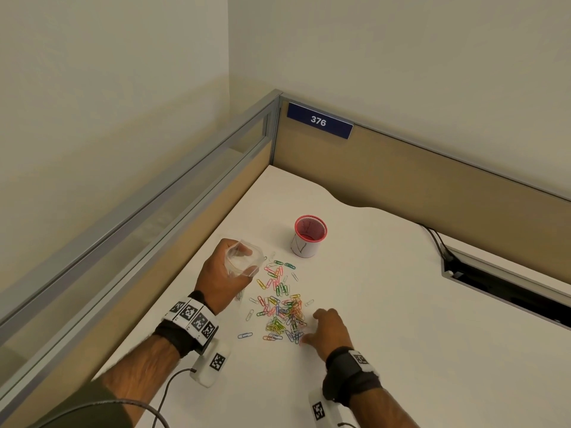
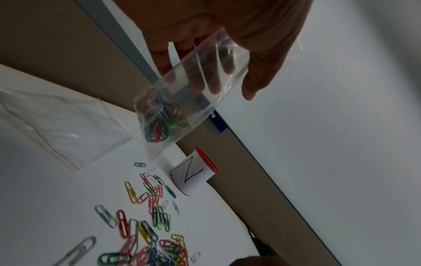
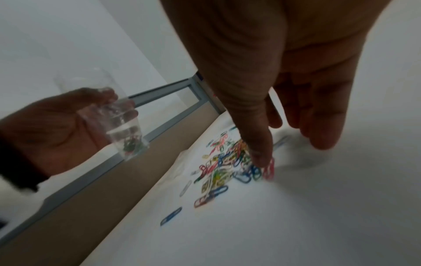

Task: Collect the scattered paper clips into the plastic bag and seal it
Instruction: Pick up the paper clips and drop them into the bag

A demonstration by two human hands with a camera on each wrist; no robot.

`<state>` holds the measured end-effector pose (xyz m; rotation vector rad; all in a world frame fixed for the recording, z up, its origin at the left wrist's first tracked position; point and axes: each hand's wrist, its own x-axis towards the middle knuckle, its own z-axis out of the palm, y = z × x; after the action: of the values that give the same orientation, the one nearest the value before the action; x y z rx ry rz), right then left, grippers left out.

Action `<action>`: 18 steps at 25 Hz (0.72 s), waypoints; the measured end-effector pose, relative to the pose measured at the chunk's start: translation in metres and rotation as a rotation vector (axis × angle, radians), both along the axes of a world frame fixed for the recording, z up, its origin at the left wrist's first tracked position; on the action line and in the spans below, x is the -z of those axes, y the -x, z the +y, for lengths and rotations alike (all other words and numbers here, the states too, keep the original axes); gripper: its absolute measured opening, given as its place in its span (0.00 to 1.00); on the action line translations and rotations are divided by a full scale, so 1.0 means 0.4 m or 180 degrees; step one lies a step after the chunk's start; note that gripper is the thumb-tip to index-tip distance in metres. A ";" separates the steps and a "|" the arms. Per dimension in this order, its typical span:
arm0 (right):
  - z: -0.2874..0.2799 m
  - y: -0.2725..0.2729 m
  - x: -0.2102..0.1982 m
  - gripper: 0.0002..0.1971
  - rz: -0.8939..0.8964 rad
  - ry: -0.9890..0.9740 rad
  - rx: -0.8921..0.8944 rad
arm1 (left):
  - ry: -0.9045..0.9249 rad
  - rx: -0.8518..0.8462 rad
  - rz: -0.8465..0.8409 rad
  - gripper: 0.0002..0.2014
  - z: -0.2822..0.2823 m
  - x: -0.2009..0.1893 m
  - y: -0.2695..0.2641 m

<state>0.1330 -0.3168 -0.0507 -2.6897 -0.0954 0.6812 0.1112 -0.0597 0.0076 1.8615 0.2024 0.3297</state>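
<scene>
Colourful paper clips [image 1: 284, 313] lie scattered in a loose pile on the white desk [image 1: 386, 335]. My left hand [image 1: 248, 260] holds a small clear plastic bag [image 1: 238, 257] up above the desk, left of the pile. In the left wrist view the bag [image 2: 182, 100] hangs between thumb and fingers with several clips [image 2: 159, 124] at its bottom. My right hand [image 1: 310, 327] is down at the pile's right edge. Its fingers are straight, and its thumb [image 3: 262, 158] touches the clips [image 3: 227, 162].
A white cup with a red rim [image 1: 309, 236] stands behind the clips. A second clear bag [image 2: 61, 129] lies flat on the desk to the left. Partition walls [image 1: 401, 168] close the back and left. A cable slot [image 1: 494, 282] opens at the right.
</scene>
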 end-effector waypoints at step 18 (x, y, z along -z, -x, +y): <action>0.087 -0.083 0.002 0.23 -0.0474 0.0339 -0.1658 | -0.0034 0.0014 0.0062 0.20 -0.015 0.008 -0.011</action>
<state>0.1663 -0.2819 -0.0517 -2.8307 -0.8421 0.6376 0.1154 -0.0655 0.0046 1.8761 0.2100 0.3103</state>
